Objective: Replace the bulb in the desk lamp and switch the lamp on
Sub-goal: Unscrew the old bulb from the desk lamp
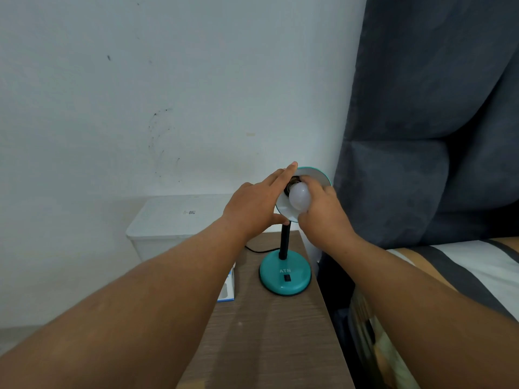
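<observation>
The white frosted globe bulb [299, 198] sits at the mouth of the teal desk lamp's round shade [314, 175], its base toward the dark socket up and to the far left, its rounded end toward the near right. That long axis, tilted toward the camera, is what any twist turns about. The right hand [323, 213] is on it, fingers [312, 183] curled and clamped around the globe from the right and below. The left hand [254, 210] lies just left of the shade, fingers apart, forefinger along the far rim and thumb under the near rim, steadying it rather than gripping. Whether the bulb's thread is seated is hidden by the fingers.

The round teal base [285, 273] stands on the brown wood-grain surface [266, 332], with the letters "ATN" above a small black rocker switch [286, 277]. A blue and white carton [228, 287] lies left of the base, its print unreadable. Beyond, a white box [168, 220] bears a small label, too small to read.
</observation>
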